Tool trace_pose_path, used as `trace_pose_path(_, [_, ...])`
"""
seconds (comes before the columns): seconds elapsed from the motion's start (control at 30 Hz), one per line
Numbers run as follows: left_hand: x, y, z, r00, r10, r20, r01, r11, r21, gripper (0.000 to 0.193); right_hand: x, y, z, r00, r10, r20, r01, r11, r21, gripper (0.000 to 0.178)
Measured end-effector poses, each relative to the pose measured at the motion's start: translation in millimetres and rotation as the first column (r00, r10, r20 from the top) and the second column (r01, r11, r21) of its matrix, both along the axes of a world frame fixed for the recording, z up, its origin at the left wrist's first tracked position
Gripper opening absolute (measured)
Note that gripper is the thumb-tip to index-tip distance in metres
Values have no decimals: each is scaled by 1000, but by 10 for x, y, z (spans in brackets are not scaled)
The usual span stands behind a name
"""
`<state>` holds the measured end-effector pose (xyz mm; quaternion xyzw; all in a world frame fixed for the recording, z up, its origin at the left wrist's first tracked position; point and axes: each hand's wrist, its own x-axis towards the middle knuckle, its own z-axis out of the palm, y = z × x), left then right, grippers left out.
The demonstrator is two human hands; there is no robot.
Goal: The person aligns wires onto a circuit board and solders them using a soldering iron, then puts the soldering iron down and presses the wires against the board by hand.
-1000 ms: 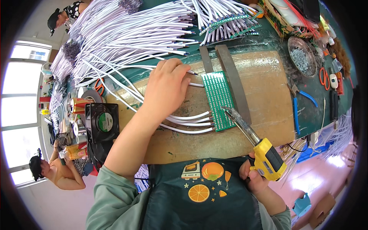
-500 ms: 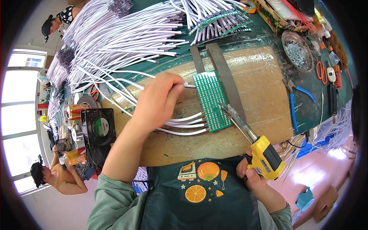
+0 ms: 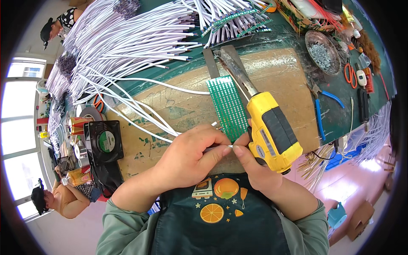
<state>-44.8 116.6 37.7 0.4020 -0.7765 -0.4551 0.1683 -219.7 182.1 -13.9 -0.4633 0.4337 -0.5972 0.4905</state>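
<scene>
My left hand (image 3: 191, 155) is closed in a pinch on a white cable (image 3: 230, 146), just below the near end of a green perforated circuit board (image 3: 225, 104). My right hand (image 3: 259, 170) grips a yellow-and-black soldering gun (image 3: 272, 123), its long metal tip pointing away over the board's right side. The right thumb and forefinger also meet the cable's end, close to the left fingertips. One white cable (image 3: 170, 85) reaches the board's far left edge. Several others run in from the left and pass under my left hand, which hides their ends.
A brown work panel (image 3: 280, 76) with dark metal strips (image 3: 210, 63) lies beneath the board. Bundled white cables (image 3: 136, 38) fill the back left. A black fan (image 3: 103, 142) stands at left; blue-handled pliers (image 3: 319, 119), a dish of small metal pieces (image 3: 323, 55) and orange-handled scissors (image 3: 350, 76) lie right.
My left hand has come down and right from the board's far left edge to its near end. The right hand has risen to meet it, swinging the soldering gun's tip away and up.
</scene>
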Motion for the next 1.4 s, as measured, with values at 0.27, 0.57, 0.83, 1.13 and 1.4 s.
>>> trace_pose_path(0.27, [-15,96,17,987,157,-13,-151,962,227,12,5,-35,9,989,-39,-142,32,998,-49,12])
trace_pose_path(0.57, [-17,149,-34,988,147,-41,-142,985,93,11,-29,39,-13,973,52,-224,-55,998,-8,56])
trace_pose_path(0.83, [3,-3,5,969,248,-1,-244,951,-188,7,132,192,-36,996,5,94,-19,989,149,12])
trace_pose_path(1.13, [58,-219,-292,937,306,168,-247,921,-303,10,-265,526,-225,961,212,179,-246,950,192,9])
trace_pose_path(1.4, [3,-208,-348,945,282,166,-218,921,-323,9,-415,807,-330,951,185,249,-258,917,304,16])
